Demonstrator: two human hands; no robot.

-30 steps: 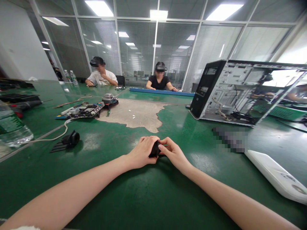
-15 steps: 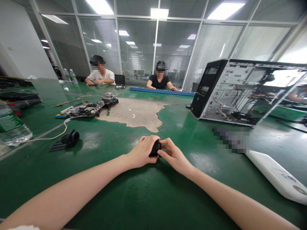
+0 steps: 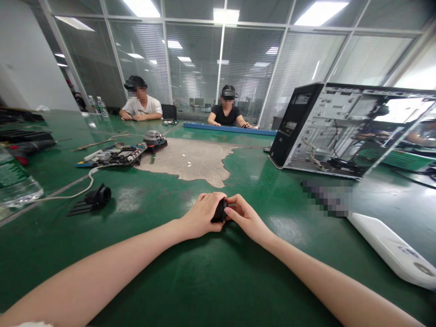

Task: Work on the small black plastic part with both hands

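Observation:
My left hand (image 3: 203, 214) is wrapped round a small black part (image 3: 218, 213) just above the green table (image 3: 190, 281). The part's shape is mostly hidden by the fingers; a dark, rounded side shows. From the right, my right hand (image 3: 244, 215) pinches the near-right edge of the same part with thumb and fingertips. Off to the left, a black plastic piece (image 3: 97, 197) with a round opening and flat prongs lies on the table.
A green circuit board (image 3: 117, 153) and a white cable (image 3: 90, 181) lie left, near a water bottle (image 3: 17, 181). An opened computer case (image 3: 296, 129) stands right. A white rounded device (image 3: 384, 243) lies right front. Two people sit across behind a blue bar (image 3: 231, 129).
My right fingers have shifted slightly and curled closer over the edge of the black part. My left hand keeps its hold. The view has moved slightly.

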